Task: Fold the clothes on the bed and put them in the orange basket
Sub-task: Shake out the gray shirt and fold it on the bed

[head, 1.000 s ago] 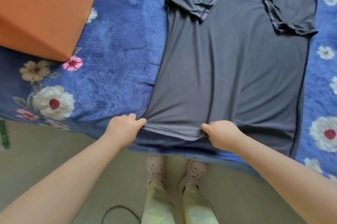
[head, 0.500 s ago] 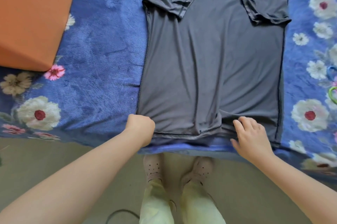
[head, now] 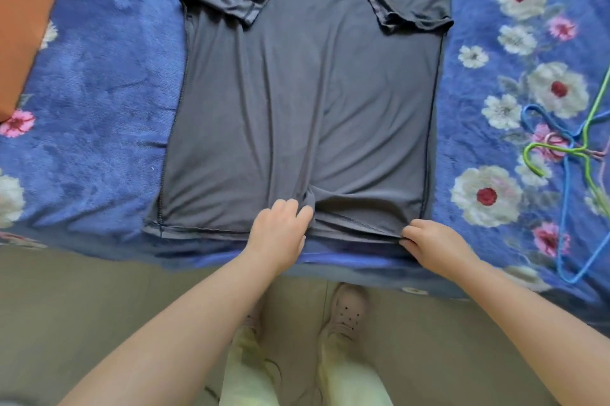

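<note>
A dark grey T-shirt [head: 307, 91] lies flat on the bed with both short sleeves folded inward over its chest. My left hand [head: 280, 232] rests on the middle of the bottom hem, fingers spread against a small bunch of fabric. At the hem's right corner my right hand [head: 432, 245] pinches the edge of the cloth. Only a corner of the orange basket [head: 23, 19] shows at the far left edge of the view.
The bed carries a blue floral blanket [head: 99, 101]. Blue and green wire hangers [head: 574, 154] lie on the blanket to the right of the shirt. The bed's near edge runs just below the hem, with my feet on the grey floor [head: 82, 313] beneath.
Both hands have slid rightward along the hem: the left from the left corner to the middle, the right out to the right corner, where it now pinches the cloth. The camera has shifted right.
</note>
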`<state>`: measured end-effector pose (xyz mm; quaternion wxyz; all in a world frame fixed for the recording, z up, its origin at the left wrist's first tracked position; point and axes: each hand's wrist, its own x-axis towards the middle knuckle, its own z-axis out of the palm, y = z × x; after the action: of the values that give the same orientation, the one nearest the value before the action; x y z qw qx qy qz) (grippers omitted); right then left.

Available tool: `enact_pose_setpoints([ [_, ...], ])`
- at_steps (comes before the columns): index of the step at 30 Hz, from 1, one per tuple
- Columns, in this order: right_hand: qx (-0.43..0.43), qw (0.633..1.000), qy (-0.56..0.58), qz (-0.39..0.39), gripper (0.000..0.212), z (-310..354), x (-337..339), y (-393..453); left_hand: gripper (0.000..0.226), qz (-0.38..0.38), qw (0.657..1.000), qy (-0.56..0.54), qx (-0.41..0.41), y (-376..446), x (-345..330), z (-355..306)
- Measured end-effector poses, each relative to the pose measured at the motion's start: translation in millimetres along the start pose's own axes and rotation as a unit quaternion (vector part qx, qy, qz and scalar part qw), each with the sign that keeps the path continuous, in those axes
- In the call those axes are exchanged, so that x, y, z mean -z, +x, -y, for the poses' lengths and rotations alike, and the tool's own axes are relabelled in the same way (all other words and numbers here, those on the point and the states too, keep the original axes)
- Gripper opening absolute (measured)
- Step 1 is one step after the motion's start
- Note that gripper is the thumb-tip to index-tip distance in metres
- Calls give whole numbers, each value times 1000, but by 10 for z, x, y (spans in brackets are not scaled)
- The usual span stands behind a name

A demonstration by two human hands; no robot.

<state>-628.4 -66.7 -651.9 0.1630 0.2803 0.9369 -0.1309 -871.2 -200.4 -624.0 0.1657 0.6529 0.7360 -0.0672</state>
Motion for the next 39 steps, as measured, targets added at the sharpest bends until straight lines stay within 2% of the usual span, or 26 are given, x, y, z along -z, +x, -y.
enact_pose_setpoints([
  [3,51,999,6,-18,34,-174,92,-86,68,-1,1000,8,29,96,9,-165],
  [5,59,998,-17,-33,47,-265,163,-162,72,-1,998,18,60,177,-50,-223],
  [7,80,995,-31,-46,59,-378,208,-268,63,32,994,72,81,197,23,-313],
  [10,102,993,-39,-50,31,-549,204,-496,28,137,985,93,47,256,-4,-405],
  [12,91,994,-21,-49,20,-662,151,-608,28,190,976,101,34,281,-8,-466],
  [13,74,997,-23,-32,25,-707,77,-636,29,193,975,108,26,267,-21,-483],
  [15,57,997,-33,31,51,-699,35,-670,29,210,972,99,39,260,-27,-537],
  [16,43,995,-61,73,56,-657,56,-679,30,220,969,101,49,260,-35,-554],
  [17,13,987,-87,133,50,-576,113,-646,30,229,966,105,57,280,-45,-580],
  [19,3,972,-115,207,23,-475,15,-615,27,224,964,121,74,272,-75,-614],
  [20,-12,963,-105,247,16,-392,40,-597,26,180,972,130,78,254,-100,-615],
  [23,-68,961,-90,254,18,-296,47,-565,53,104,983,126,82,238,-176,-536],
  [24,-96,960,-85,249,18,-313,41,-549,52,51,987,135,71,236,-253,-483],
  [25,-119,958,-84,246,18,-342,43,-532,47,34,986,142,80,234,-263,-441],
  [29,-139,950,-109,257,16,-378,26,-473,31,120,971,168,118,200,-319,-283],
  [33,-112,944,-150,271,37,-277,26,-418,23,168,972,132,92,118,-273,-113],
  [38,-127,928,-166,309,22,-180,52,-392,22,208,968,108,89,-56,-288,-80],
  [39,-142,925,-162,312,23,-164,56,-397,23,195,972,98,89,-75,-311,-72],
])
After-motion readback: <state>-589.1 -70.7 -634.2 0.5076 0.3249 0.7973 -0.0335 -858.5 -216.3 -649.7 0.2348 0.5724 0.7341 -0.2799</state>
